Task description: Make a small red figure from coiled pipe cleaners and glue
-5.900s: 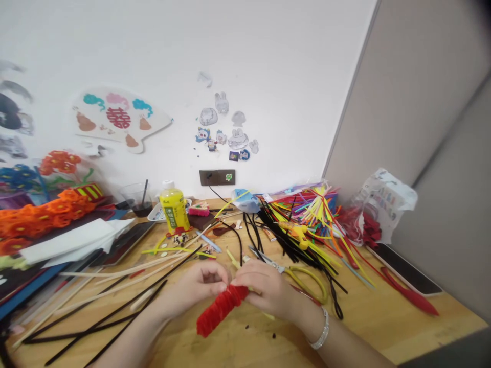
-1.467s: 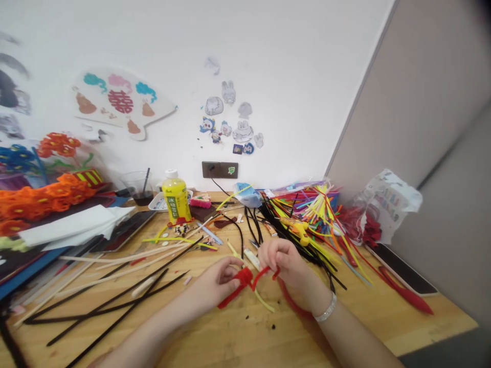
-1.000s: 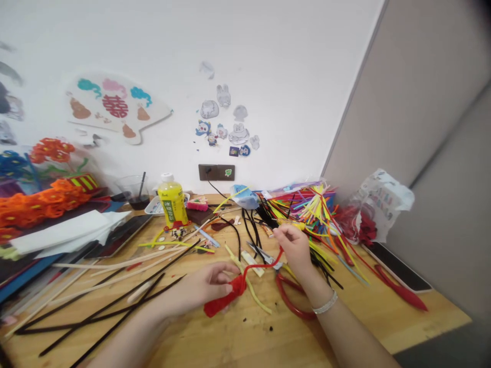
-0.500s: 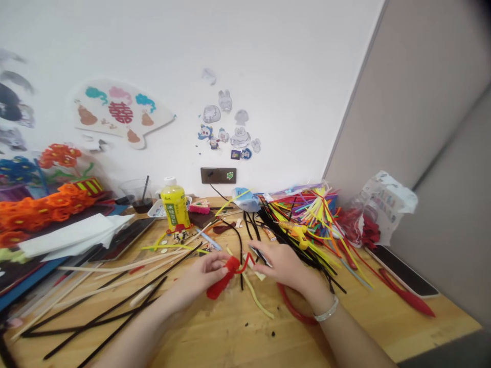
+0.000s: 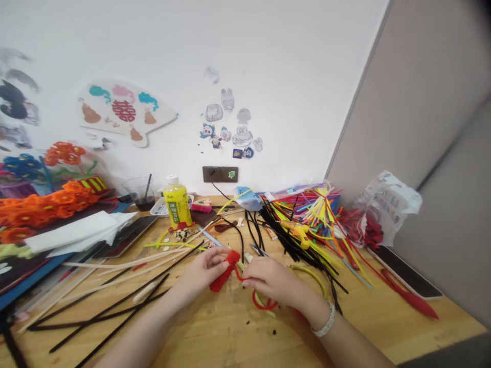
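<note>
My left hand (image 5: 207,270) is closed on a flat red fuzzy piece (image 5: 221,280) that looks made of pipe cleaners, its end poking up past my fingertips. From this piece a red pipe cleaner (image 5: 238,274) runs across to my right hand (image 5: 270,278), whose fingers are pinched on it. Below the right hand a curl of red pipe cleaner (image 5: 264,308) shows, partly hidden by the palm. Behind my hands a grey pointed metal tool (image 5: 258,250) lies on the table, most of it covered.
A yellow bottle (image 5: 177,204) stands behind my left hand. Long black pipe cleaners (image 5: 111,312) spread at left. At right lie a yellow glue gun (image 5: 301,235), a heap of coloured pipe cleaners (image 5: 307,209) and a dark-screened phone (image 5: 406,271). Orange fuzzy flowers (image 5: 46,207) fill the far left.
My right hand has moved down and slightly left, and its spread fingers have closed on the red pipe cleaner. The left hand keeps hold of the red piece.
</note>
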`<state>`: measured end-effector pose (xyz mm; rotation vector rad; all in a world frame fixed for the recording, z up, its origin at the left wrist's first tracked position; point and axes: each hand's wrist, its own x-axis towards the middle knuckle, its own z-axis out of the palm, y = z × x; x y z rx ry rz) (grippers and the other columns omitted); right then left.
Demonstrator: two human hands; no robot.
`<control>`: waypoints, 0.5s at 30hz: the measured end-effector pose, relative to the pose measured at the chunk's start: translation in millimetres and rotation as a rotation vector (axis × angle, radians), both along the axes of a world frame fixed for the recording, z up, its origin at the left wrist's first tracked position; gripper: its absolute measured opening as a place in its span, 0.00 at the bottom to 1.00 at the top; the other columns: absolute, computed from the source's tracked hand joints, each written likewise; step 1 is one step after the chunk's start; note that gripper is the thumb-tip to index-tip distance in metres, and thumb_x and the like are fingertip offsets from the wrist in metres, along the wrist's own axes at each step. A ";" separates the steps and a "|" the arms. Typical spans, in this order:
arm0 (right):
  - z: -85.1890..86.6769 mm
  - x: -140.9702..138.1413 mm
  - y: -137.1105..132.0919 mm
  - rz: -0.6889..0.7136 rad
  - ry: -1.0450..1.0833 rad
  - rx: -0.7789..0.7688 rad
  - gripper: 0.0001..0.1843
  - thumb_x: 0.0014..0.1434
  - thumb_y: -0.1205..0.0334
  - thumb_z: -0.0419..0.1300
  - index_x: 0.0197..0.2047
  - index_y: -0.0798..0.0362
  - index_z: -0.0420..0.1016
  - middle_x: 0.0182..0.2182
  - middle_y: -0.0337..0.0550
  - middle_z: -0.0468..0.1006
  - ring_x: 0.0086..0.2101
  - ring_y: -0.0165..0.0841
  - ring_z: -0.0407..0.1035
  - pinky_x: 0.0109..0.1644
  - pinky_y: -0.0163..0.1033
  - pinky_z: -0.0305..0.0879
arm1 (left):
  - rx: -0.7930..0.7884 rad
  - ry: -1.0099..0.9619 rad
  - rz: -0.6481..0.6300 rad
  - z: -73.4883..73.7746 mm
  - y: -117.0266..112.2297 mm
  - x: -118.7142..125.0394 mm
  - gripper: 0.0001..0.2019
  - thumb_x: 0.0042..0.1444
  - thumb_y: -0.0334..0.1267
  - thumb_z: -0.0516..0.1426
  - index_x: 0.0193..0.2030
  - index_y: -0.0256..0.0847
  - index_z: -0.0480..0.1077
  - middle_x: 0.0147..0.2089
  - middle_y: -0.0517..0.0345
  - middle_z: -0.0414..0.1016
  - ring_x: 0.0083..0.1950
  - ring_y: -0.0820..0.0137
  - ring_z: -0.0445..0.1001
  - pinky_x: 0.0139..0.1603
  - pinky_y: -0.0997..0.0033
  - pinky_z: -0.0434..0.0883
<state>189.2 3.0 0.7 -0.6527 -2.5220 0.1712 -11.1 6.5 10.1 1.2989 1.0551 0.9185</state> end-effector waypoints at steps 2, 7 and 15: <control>-2.1 -3.2 -1.6 -0.007 -0.035 0.017 0.13 0.63 0.60 0.49 0.35 0.55 0.73 0.27 0.41 0.75 0.30 0.29 0.66 0.37 0.33 0.60 | 0.024 0.035 0.011 -1.4 0.9 1.0 0.25 0.39 0.47 0.64 0.42 0.36 0.65 0.33 0.55 0.76 0.34 0.66 0.74 0.35 0.69 0.67; -0.6 -4.2 -6.2 -0.018 -0.042 0.039 0.13 0.63 0.61 0.49 0.36 0.53 0.74 0.29 0.42 0.76 0.31 0.30 0.66 0.35 0.33 0.59 | 0.048 0.079 -0.096 -9.7 -1.9 8.5 0.20 0.40 0.42 0.63 0.38 0.39 0.62 0.29 0.59 0.76 0.32 0.67 0.74 0.33 0.69 0.67; -6.5 -4.5 -1.4 -0.081 0.100 -0.231 0.07 0.57 0.63 0.57 0.32 0.53 0.77 0.27 0.39 0.77 0.30 0.29 0.67 0.35 0.33 0.57 | 0.117 0.116 -0.297 -23.8 -11.8 19.4 0.14 0.45 0.41 0.60 0.33 0.40 0.59 0.30 0.57 0.75 0.32 0.69 0.73 0.31 0.72 0.64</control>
